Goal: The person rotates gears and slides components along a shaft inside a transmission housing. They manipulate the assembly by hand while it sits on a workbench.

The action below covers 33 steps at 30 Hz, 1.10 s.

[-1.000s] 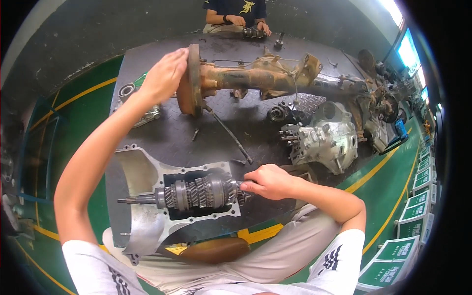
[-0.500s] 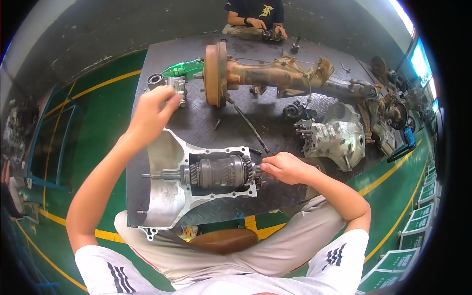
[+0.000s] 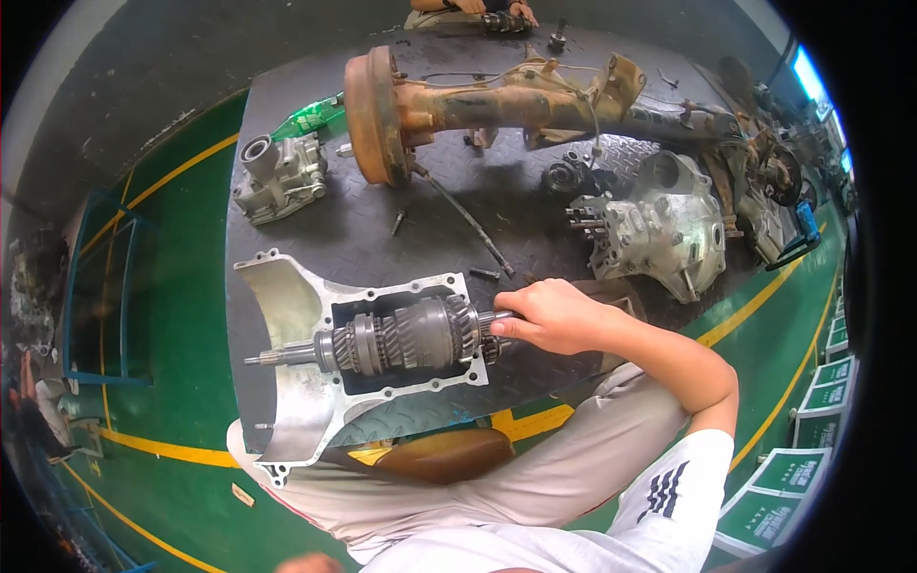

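Observation:
In the head view, my right hand [image 3: 548,317] is closed around the right end of a gear shaft [image 3: 411,334], thumb and fingers pinching its splined tip. The dark steel gears lie within an open silver gearbox housing [image 3: 336,411], whose flared end points left. The shaft's thin end rests out past the housing's inner opening. At the bottom edge only a blurred bit of my left hand [image 3: 309,563] shows, low by my lap, its fingers hidden.
A rusty axle with a brake drum [image 3: 373,115] spans the bench's far side. A small silver casting [image 3: 285,180] stands at the left near a green bottle [image 3: 310,119]; a larger gearbox casing [image 3: 659,229] sits at right. Opposite, another person's hands hold a gear part [image 3: 506,21].
My left hand has come away from the small casting at the left and dropped to the bottom edge. My right hand keeps its grip on the shaft; the whole view has shifted.

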Tool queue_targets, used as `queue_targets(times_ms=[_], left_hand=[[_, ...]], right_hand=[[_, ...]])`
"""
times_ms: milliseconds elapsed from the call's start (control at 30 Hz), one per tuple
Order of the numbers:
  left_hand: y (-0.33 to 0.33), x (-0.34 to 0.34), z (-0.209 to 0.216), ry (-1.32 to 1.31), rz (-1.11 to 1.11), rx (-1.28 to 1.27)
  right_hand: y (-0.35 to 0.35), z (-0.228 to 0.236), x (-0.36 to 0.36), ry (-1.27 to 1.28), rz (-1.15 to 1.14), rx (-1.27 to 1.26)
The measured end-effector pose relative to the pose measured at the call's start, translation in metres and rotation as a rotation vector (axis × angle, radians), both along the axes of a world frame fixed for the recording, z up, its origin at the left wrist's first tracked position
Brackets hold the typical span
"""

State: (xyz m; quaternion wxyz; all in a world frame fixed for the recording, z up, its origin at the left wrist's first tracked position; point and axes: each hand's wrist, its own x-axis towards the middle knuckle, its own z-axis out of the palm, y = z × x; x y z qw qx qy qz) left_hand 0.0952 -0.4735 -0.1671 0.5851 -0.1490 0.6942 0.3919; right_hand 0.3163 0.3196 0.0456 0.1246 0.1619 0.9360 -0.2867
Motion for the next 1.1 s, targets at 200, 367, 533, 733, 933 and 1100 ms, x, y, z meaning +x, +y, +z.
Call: queue_targets(times_ms=[200,367,533,733,933,1100], left_hand=[[0.113,-0.042,-0.055,0.053,0.503,-0.019],[0.172,-0.083,-0.060,0.101,0.532,0.064],[0.185,-0.086,-0.063,0.107,0.550,0.079],[0.178,-0.082,-0.067,0.118,0.580,0.065],[0.171,-0.085,-0.069,0.134,0.603,0.042],[0.172,-0.102,-0.061,0.170,0.621,0.027]], right_hand=[[-0.003,-0.004,-0.004,0.042,0.003,0.001],[-0.004,-0.001,-0.004,-0.020,0.003,0.013],[-0.005,0.007,-0.006,-0.051,0.008,0.001],[-0.005,-0.002,-0.006,0.032,0.000,0.024],[-0.006,-0.004,-0.008,0.035,-0.007,0.037],[-0.007,-0.011,-0.006,0.106,-0.032,0.062]])
